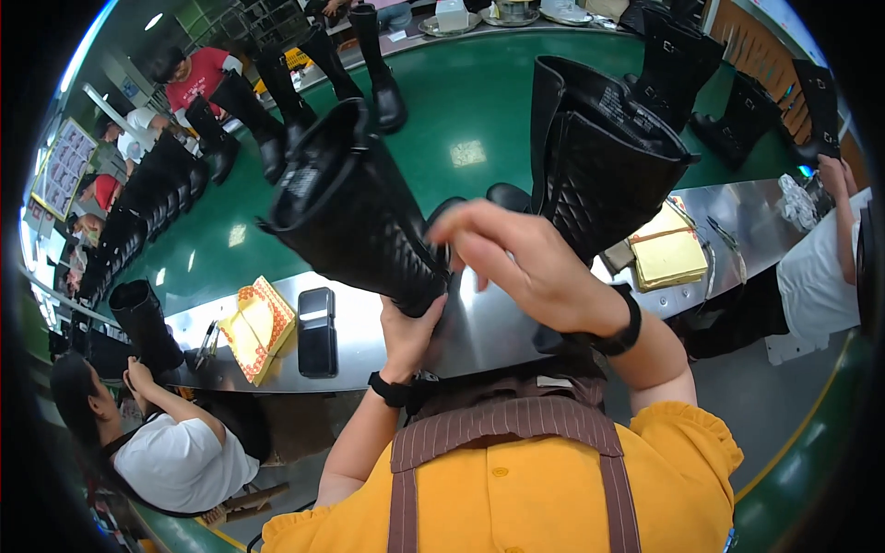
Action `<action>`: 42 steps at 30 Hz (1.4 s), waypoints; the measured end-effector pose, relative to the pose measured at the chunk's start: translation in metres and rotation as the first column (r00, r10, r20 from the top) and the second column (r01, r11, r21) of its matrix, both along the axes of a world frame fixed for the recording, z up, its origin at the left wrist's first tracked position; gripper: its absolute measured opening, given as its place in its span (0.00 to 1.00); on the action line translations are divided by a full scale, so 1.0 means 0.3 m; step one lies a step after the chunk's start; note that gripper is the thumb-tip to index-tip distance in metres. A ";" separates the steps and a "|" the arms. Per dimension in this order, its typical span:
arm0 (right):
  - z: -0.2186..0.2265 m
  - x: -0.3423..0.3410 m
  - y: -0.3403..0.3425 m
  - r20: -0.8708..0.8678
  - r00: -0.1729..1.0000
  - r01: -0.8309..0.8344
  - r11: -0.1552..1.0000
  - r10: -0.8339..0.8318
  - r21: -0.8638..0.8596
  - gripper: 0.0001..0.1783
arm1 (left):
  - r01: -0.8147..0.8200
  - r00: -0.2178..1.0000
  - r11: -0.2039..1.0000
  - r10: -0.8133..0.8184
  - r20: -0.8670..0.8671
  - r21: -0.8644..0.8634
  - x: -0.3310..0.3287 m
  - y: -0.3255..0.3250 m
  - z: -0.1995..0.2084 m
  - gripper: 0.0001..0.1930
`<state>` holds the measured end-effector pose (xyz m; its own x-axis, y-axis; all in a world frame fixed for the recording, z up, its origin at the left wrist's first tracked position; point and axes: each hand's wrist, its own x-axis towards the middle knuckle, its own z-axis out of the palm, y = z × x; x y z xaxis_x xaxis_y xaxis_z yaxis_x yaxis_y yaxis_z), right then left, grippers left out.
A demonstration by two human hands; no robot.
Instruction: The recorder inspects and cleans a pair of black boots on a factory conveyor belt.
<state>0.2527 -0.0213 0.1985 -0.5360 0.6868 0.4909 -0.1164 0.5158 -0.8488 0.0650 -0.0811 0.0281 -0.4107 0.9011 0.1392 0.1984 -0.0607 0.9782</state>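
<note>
A tall black boot [355,212] with a quilted panel leans to the left in front of me, its wide top toward me. My left hand [410,334] is wrapped round its lower shaft near the ankle. My right hand [525,263] is at the boot's right side, fingers curled in, fingertips close to the shaft. Whatever those fingertips pinch, if anything, is too small and blurred to make out. A second quilted black boot [604,161] stands to the right, behind my right hand, its foot mostly hidden.
A green table [461,111] with a steel edge [277,350] lies ahead. Yellow paper stacks [668,253], a black phone-like case [316,332] and tweezer-like tools [724,233] rest along the edge. Many black boots [244,115] line the table. Co-workers sit left [175,452] and right [825,267].
</note>
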 end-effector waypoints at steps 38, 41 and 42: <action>-0.522 0.286 0.075 0.310 0.811 0.568 0.795 -0.497 -0.212 0.19 | 0.711 0.697 0.702 -0.695 0.174 -0.046 0.189 0.256 0.399 0.16; -0.540 0.293 0.082 0.380 0.809 0.550 0.807 -0.449 -0.216 0.19 | 0.331 0.901 0.931 -0.361 0.240 0.156 0.239 0.320 0.252 0.18; -0.546 0.292 0.082 0.330 0.826 0.539 0.813 -0.457 -0.220 0.19 | 0.207 0.961 0.936 -0.250 0.121 0.285 0.262 0.358 0.222 0.18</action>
<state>0.3403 0.0033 0.0347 -0.1552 0.9802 0.1228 0.3243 0.1680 -0.9309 0.1437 0.0264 0.0947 -0.2335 0.9112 0.3393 -0.0025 -0.3495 0.9369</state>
